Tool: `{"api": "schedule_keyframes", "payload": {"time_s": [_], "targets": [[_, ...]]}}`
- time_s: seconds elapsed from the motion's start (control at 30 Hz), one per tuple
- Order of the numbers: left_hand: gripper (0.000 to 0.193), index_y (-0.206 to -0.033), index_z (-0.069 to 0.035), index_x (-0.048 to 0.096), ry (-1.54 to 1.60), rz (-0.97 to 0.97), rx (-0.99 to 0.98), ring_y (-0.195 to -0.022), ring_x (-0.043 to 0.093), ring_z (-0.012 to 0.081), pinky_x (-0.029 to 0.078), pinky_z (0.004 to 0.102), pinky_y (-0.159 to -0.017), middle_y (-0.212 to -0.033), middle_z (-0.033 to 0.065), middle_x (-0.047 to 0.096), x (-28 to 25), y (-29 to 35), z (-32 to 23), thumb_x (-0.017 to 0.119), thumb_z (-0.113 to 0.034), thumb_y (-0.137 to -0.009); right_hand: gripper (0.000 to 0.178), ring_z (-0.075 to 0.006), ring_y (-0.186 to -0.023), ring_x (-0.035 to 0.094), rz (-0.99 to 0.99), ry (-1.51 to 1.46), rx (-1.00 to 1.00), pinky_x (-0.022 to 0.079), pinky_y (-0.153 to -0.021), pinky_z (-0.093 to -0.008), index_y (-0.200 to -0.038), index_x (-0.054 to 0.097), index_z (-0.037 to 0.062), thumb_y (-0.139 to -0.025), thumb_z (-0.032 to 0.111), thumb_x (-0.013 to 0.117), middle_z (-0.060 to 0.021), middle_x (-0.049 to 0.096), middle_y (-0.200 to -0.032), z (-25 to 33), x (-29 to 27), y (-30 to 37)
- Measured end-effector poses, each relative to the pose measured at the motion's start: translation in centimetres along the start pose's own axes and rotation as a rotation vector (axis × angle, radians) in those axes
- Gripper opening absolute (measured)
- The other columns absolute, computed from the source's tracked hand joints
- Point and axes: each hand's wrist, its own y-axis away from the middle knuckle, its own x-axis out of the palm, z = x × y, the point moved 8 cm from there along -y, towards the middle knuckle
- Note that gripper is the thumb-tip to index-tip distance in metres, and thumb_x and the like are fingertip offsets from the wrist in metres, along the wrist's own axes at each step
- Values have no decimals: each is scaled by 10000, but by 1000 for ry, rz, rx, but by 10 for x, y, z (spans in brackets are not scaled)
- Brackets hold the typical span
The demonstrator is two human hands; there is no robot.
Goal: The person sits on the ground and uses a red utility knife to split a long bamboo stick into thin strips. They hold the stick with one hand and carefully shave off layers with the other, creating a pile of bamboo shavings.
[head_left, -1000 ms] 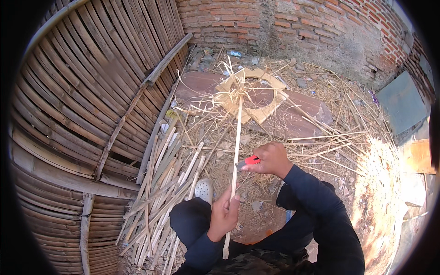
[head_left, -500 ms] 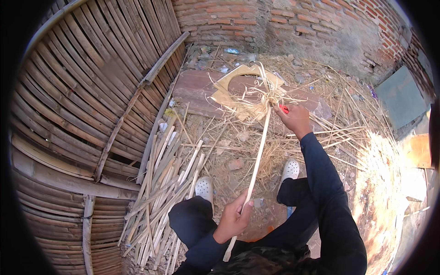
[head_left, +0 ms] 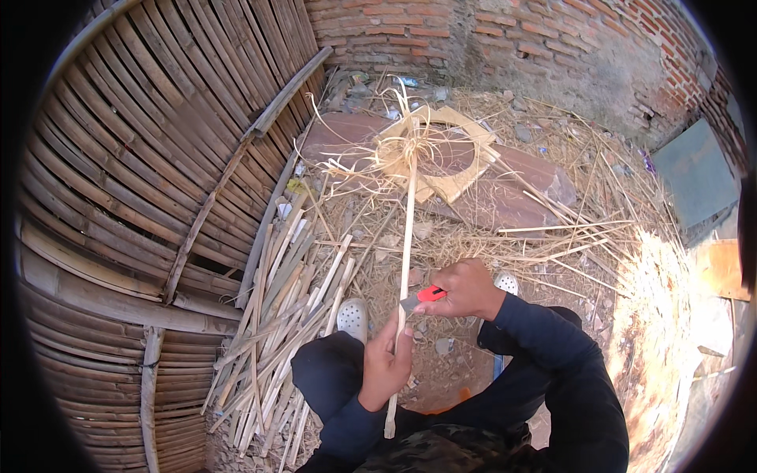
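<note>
A long pale bamboo strip (head_left: 408,229) slants away from me, with a cluster of thin curled shavings (head_left: 406,150) still attached around its far end. My left hand (head_left: 385,361) is closed around the strip near its lower end, thumb along the top. Just above it, my right hand (head_left: 465,290) grips a knife (head_left: 430,294) with a red handle. Its blade lies across the strip, close to the left hand's fingertips. Past the shavings, a flat tan board with a round hole (head_left: 465,177) lies on the ground.
A heap of split bamboo strips (head_left: 276,315) lies to my left beside a bamboo slat wall (head_left: 118,181). Brown boards (head_left: 339,134), straw and bits of litter cover the ground toward the brick wall (head_left: 544,47). A grey-green panel (head_left: 694,173) leans at the right.
My right hand with the knife has come back along the strip from the shavings to near my left hand. The strip's far end has swung left.
</note>
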Motion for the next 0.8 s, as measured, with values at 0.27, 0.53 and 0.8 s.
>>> {"api": "schedule_keyframes", "payload": {"time_s": [0.27, 0.53, 0.8], "targets": [[419, -1367, 40, 426, -60, 9, 52, -656, 438, 19, 379, 195, -557, -736, -33, 490, 0, 3, 5, 477, -62, -963, 638, -218, -383, 541, -51, 162, 6, 386, -382, -334, -547, 622, 138, -694, 758, 604, -45, 533, -450, -17, 1, -9], [418, -1359, 60, 424, -87, 65, 66, -675, 451, 22, 393, 196, -581, -747, -11, 509, 2, 5, 7, 483, -58, -962, 651, -253, -393, 546, -137, 237, 157, 396, -389, -352, -544, 631, 134, -724, 757, 570, -70, 549, -462, -50, -4, -13], [406, -1352, 93, 418, 10, 104, 33, -772, 435, 7, 377, 155, -660, -964, -9, 521, 6, 10, 6, 476, -35, -971, 634, -278, -446, 583, -86, 170, 231, 433, -438, -392, -595, 670, 130, -756, 733, 556, -78, 564, -478, -57, -6, -14]]}}
